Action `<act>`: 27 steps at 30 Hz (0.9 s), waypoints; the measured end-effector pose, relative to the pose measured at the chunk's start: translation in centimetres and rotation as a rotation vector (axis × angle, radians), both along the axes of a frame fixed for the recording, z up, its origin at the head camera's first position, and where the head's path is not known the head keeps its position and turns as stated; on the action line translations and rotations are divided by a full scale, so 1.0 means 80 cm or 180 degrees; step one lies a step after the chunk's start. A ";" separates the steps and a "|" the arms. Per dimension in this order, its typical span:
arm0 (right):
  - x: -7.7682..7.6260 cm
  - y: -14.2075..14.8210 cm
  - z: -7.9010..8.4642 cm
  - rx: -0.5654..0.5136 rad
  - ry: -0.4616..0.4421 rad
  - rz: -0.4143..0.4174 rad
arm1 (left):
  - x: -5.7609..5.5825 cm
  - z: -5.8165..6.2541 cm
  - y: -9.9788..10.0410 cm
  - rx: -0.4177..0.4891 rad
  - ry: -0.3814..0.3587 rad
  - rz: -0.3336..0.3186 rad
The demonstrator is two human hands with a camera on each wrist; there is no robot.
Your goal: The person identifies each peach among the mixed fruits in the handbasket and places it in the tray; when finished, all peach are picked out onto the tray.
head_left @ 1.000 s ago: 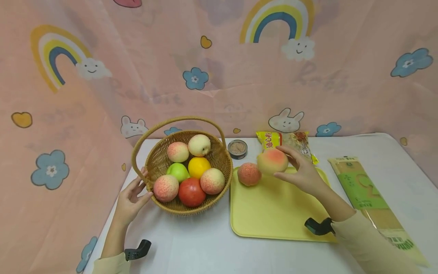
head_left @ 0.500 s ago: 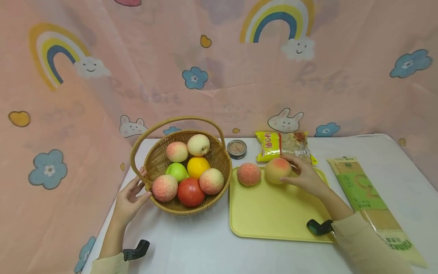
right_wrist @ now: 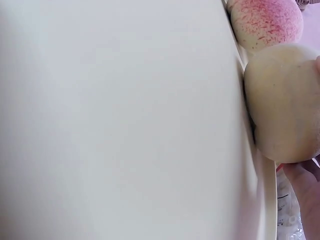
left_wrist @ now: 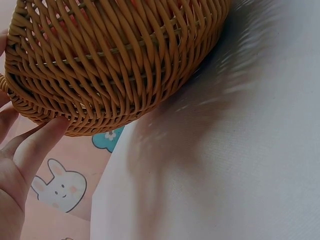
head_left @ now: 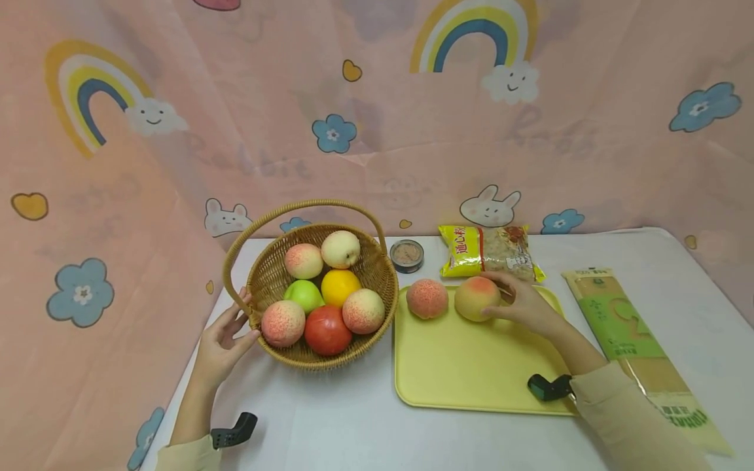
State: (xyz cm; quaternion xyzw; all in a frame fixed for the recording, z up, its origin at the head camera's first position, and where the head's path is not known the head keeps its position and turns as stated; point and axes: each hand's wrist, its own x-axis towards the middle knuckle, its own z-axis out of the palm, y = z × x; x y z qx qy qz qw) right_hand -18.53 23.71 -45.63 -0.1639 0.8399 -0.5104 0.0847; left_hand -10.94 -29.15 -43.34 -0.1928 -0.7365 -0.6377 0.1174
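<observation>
We see that, since the earlier frames, the right hand [head_left: 527, 304] has brought a yellowish peach [head_left: 474, 299] down from above the far edge of the yellow tray [head_left: 465, 373] to beside the redder peach [head_left: 427, 299], while the left hand [head_left: 218, 350] has stayed at the wicker basket [head_left: 318, 362]. Largest first: the white table [head_left: 318, 425] carries the tray on the right and the fruit-filled basket on the left. Our left fingers and thumb bend round the basket's rim at the handle's foot; our right thumb and fingers are parted by about the fruit's width, curved round its right side. That peach lies just left of the right hand, much the nearer one, with the basket between it and the left. Being round, it shows no clear long axis. We cannot make out its underside or the fingertips behind it, and the right wrist view cuts it off.
</observation>
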 end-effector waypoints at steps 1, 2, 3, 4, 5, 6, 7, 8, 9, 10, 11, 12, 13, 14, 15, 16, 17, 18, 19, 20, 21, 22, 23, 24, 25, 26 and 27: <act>-0.001 0.000 -0.001 0.0006 -0.0016 0.0007 | 0.000 0.000 0.000 -0.0001 0.0007 0.0008; -0.002 0.001 -0.002 0.0017 -0.0037 0.0016 | 0.000 -0.001 0.000 -0.0002 0.0012 0.0012; -0.003 0.002 -0.003 0.0020 -0.0063 0.0030 | 0.000 -0.001 0.000 -0.0003 0.0017 0.0017; -0.004 0.003 -0.004 0.0024 -0.0088 0.0051 | 0.000 -0.001 0.000 0.0005 0.0019 0.0010; -0.005 0.004 -0.005 0.0024 -0.0116 0.0070 | 0.000 -0.002 0.000 0.0011 0.0022 0.0002; -0.006 0.005 -0.005 0.0025 -0.0138 0.0090 | 0.000 -0.002 0.000 0.0022 0.0024 -0.0007; -0.007 0.005 -0.005 0.0029 -0.0159 0.0108 | 0.000 -0.002 0.000 0.0031 0.0024 -0.0022; -0.007 0.005 -0.005 0.0035 -0.0174 0.0126 | 0.000 -0.003 0.000 0.0047 0.0023 -0.0041; -0.007 0.005 -0.005 0.0040 -0.0184 0.0140 | 0.000 -0.003 0.000 0.0063 0.0022 -0.0056; -0.007 0.005 -0.004 0.0052 -0.0186 0.0152 | 0.000 -0.003 0.000 0.0076 0.0021 -0.0069; -0.007 0.005 -0.004 0.0055 -0.0177 0.0163 | 0.000 -0.003 0.000 0.0081 0.0022 -0.0074; -0.007 0.005 -0.003 0.0059 -0.0161 0.0173 | 0.001 -0.003 0.000 0.0083 0.0022 -0.0078; -0.007 0.004 -0.002 0.0070 -0.0141 0.0176 | 0.001 -0.003 0.000 0.0082 0.0020 -0.0078; -0.006 0.003 0.000 0.0075 -0.0109 0.0180 | 0.001 -0.003 0.000 0.0082 0.0017 -0.0076; -0.006 0.003 0.002 0.0077 -0.0076 0.0183 | 0.001 -0.003 0.000 0.0077 0.0011 -0.0072; -0.005 0.002 0.004 0.0066 -0.0041 0.0191 | 0.001 -0.003 0.000 0.0057 0.0005 -0.0061; -0.005 0.002 0.006 0.0064 -0.0004 0.0189 | 0.001 -0.003 -0.001 0.0040 -0.0002 -0.0051; -0.004 0.001 0.009 0.0063 0.0026 0.0185 | 0.001 -0.003 -0.001 0.0028 -0.0011 -0.0041; -0.003 0.000 0.011 0.0065 0.0053 0.0180 | 0.001 -0.003 -0.001 0.0018 -0.0021 -0.0034; -0.003 -0.001 0.015 0.0060 0.0077 0.0181 | 0.000 -0.002 -0.001 0.0011 -0.0028 -0.0026; -0.002 -0.002 0.017 0.0068 0.0111 0.0177 | 0.000 -0.002 -0.001 -0.0002 -0.0033 -0.0013; -0.001 -0.003 0.020 0.0073 0.0137 0.0176 | 0.000 -0.002 -0.001 -0.0015 -0.0032 -0.0003; -0.001 -0.004 0.023 0.0085 0.0165 0.0177 | 0.000 -0.002 -0.001 -0.0016 -0.0031 0.0002; 0.000 -0.006 0.026 0.0085 0.0192 0.0183 | 0.000 -0.001 -0.001 -0.0018 -0.0030 0.0003; 0.001 -0.008 0.030 0.0089 0.0228 0.0194 | 0.000 -0.001 -0.001 -0.0021 -0.0025 0.0004; 0.001 -0.011 0.033 0.0085 0.0266 0.0210 | 0.000 -0.001 -0.001 -0.0028 -0.0022 0.0009; 0.001 -0.014 0.037 0.0075 0.0305 0.0234 | 0.001 -0.001 0.000 -0.0038 -0.0020 0.0014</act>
